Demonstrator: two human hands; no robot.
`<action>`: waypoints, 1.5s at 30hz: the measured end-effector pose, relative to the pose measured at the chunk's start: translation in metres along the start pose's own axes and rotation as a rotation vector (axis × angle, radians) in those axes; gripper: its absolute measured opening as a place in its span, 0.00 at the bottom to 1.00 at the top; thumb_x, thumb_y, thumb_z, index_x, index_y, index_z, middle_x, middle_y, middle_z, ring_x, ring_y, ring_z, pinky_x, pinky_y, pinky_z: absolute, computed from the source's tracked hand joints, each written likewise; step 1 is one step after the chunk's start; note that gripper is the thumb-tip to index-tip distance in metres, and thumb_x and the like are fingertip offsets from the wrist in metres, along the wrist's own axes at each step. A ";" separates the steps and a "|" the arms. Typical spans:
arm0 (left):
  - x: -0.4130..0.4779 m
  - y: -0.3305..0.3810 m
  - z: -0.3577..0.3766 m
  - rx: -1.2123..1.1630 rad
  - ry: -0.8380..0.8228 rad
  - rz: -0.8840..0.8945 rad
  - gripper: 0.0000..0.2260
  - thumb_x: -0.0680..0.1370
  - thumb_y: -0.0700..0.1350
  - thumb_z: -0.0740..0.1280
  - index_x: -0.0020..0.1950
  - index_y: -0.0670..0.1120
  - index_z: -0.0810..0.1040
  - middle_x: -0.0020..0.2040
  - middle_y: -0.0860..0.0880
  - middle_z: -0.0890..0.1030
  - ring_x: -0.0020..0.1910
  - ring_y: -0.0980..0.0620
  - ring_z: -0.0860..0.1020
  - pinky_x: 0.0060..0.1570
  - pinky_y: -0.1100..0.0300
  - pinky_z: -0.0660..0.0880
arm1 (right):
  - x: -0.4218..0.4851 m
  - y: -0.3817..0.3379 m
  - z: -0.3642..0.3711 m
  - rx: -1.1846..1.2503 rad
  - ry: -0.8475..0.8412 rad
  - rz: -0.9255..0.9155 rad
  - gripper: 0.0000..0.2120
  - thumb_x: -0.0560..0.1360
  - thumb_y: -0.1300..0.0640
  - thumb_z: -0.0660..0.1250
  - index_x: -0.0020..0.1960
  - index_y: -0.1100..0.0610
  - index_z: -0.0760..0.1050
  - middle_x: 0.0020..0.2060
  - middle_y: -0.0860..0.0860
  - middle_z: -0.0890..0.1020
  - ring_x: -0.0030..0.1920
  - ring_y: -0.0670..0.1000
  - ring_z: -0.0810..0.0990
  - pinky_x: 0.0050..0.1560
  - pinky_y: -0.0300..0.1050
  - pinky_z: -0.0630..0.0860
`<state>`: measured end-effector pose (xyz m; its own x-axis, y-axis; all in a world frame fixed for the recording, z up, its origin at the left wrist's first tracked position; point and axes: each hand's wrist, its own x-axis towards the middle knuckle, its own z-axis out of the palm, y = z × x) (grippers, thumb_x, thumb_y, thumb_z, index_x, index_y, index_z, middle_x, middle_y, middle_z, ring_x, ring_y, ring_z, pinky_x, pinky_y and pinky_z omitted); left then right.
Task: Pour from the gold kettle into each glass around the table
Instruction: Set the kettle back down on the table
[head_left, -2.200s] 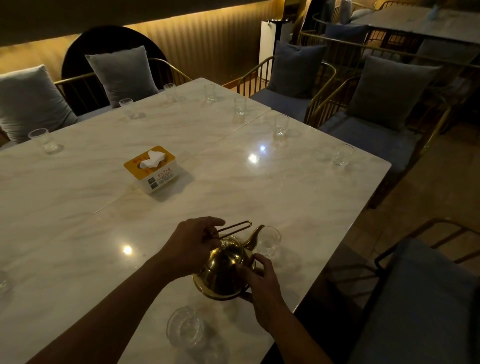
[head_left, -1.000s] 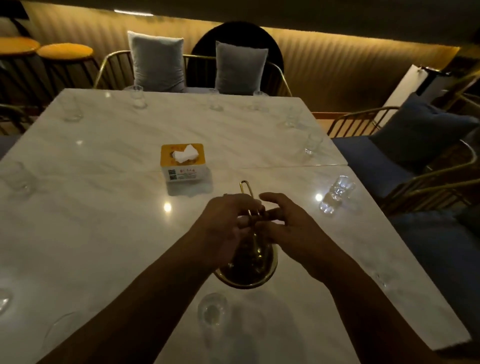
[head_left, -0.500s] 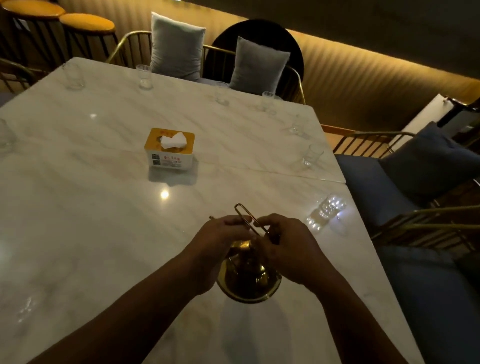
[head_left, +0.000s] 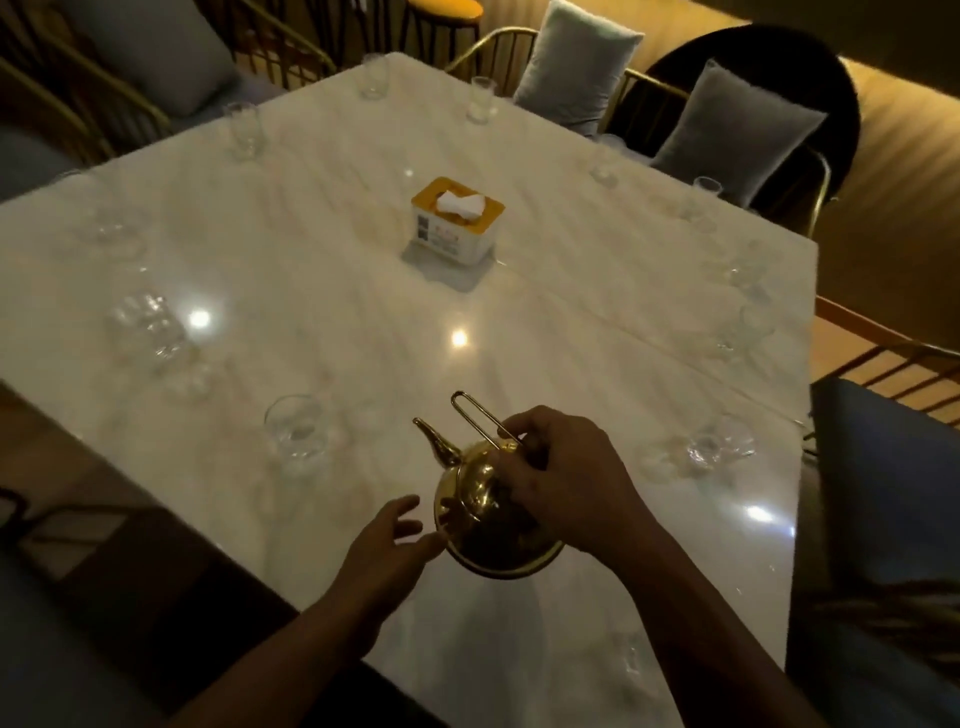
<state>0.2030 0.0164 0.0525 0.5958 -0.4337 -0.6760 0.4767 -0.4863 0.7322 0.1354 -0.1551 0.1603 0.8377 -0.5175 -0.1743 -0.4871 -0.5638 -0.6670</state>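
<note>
Now the gold kettle (head_left: 480, 499) is at the near end of the marble table (head_left: 311, 270), close to the person. Whether its base rests on the marble or hangs just above it I cannot tell. The right hand (head_left: 563, 480) lies over the kettle's top from the right, its fingers curled round the foot of the wire handle (head_left: 475, 418), which slants up and away to the left. The left hand (head_left: 382, 545) is apart from the right, its fingers straight and a little spread. Its fingertips (head_left: 431, 540) are at the kettle's lower left wall, touching it or just short of it; the dim light does not settle which.

The spout (head_left: 436, 441) points up and to the left, toward a clear glass (head_left: 296, 428) that stands upright near the table's left edge, apart from the spout. A second glass (head_left: 719, 447) stands to the right of the kettle near the right edge, blurred. More glasses ring the table, among them one (head_left: 244, 127) on the far left side and two, (head_left: 374, 75) and (head_left: 480, 98), by the far corner.

A yellow-topped tissue box (head_left: 457, 221) stands in the middle of the table, a white tissue poking out of it. Beyond the far edge two grey cushions — (head_left: 576, 57) and (head_left: 737, 122) — lean in gold-framed chairs.
</note>
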 end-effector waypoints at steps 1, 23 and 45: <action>-0.004 -0.011 0.003 -0.021 0.004 -0.006 0.27 0.74 0.47 0.72 0.71 0.55 0.67 0.65 0.45 0.74 0.58 0.47 0.76 0.56 0.49 0.78 | -0.003 0.002 0.002 -0.002 -0.020 -0.008 0.19 0.75 0.48 0.72 0.64 0.50 0.78 0.46 0.44 0.81 0.47 0.45 0.82 0.50 0.40 0.79; -0.014 -0.097 0.048 -0.235 0.241 0.107 0.37 0.66 0.45 0.80 0.70 0.56 0.66 0.59 0.53 0.73 0.56 0.50 0.75 0.57 0.51 0.78 | -0.035 0.048 0.044 -0.183 -0.324 -0.169 0.16 0.74 0.56 0.74 0.60 0.55 0.77 0.46 0.46 0.81 0.45 0.47 0.80 0.42 0.32 0.75; -0.023 -0.134 0.103 -0.352 0.480 0.116 0.38 0.67 0.39 0.79 0.73 0.52 0.67 0.70 0.46 0.72 0.66 0.46 0.73 0.58 0.54 0.75 | -0.047 0.093 0.042 -0.107 -0.414 -0.288 0.15 0.73 0.56 0.75 0.59 0.53 0.79 0.46 0.46 0.85 0.45 0.44 0.83 0.38 0.31 0.73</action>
<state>0.0584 0.0135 -0.0386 0.8426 -0.0384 -0.5371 0.5276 -0.1405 0.8378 0.0609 -0.1558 0.0760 0.9586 -0.0453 -0.2810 -0.2263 -0.7201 -0.6559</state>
